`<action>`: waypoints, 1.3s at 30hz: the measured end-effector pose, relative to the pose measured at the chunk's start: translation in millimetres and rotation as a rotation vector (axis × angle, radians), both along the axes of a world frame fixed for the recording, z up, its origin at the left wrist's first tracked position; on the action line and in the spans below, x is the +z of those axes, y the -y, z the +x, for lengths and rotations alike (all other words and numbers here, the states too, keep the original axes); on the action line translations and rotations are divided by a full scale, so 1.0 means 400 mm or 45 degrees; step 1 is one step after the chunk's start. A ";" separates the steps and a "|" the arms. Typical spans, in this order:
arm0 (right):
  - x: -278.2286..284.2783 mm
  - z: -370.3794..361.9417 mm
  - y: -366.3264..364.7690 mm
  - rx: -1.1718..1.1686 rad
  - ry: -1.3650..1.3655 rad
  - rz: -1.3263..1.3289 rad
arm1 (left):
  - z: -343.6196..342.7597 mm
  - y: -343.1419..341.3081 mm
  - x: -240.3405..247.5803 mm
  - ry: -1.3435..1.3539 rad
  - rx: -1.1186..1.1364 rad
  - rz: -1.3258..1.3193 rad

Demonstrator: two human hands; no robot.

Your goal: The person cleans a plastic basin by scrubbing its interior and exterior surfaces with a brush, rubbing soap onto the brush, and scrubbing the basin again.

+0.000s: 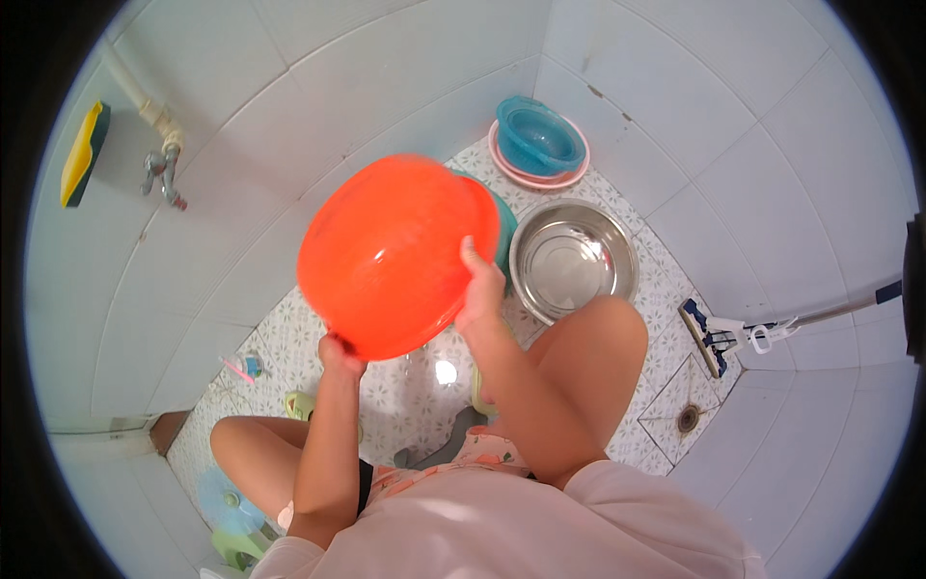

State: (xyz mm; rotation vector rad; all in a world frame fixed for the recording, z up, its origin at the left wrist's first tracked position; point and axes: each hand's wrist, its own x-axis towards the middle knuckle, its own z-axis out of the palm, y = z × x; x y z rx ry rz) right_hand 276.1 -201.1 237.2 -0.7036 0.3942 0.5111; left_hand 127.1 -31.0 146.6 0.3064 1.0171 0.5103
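An orange plastic basin (391, 256) is tilted up in front of me, off the floor, its smooth side showing and its edges slightly blurred. My left hand (342, 357) grips its lower edge. At its right side my right hand (482, 294) is closed on the rim, thumb lying along the outside. Behind the orange basin a teal container (505, 227) is mostly hidden. Right of my right hand sits a shiny steel basin (569, 261) on the floor. Beyond that, a blue basin (540, 135) rests in a pink basin (577, 172) by the corner.
A tap (166, 179) and a yellow sponge-like piece (85, 154) are on the left wall. A squeegee-like mop (709, 338) leans at right, near a floor drain (688, 418). A fan-like blue object (230, 500) stands at lower left. Patterned tiles (386, 425) cover the floor.
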 end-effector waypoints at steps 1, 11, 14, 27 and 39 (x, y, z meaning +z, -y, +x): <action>-0.011 0.042 0.036 0.064 -0.108 0.314 | 0.077 0.019 0.017 0.050 -0.057 -0.025; 0.167 0.321 0.063 0.134 0.944 -0.898 | 0.540 0.232 0.043 0.111 -0.855 -0.532; 0.164 0.371 0.070 0.039 1.137 -1.684 | 0.597 0.254 0.047 0.440 -1.194 -0.261; -0.139 0.695 0.146 -0.036 1.585 -2.554 | 0.652 0.244 -0.057 0.421 -1.070 -0.241; -0.254 0.656 0.008 -0.215 1.733 -2.207 | 0.593 0.195 -0.149 0.396 -0.931 -0.303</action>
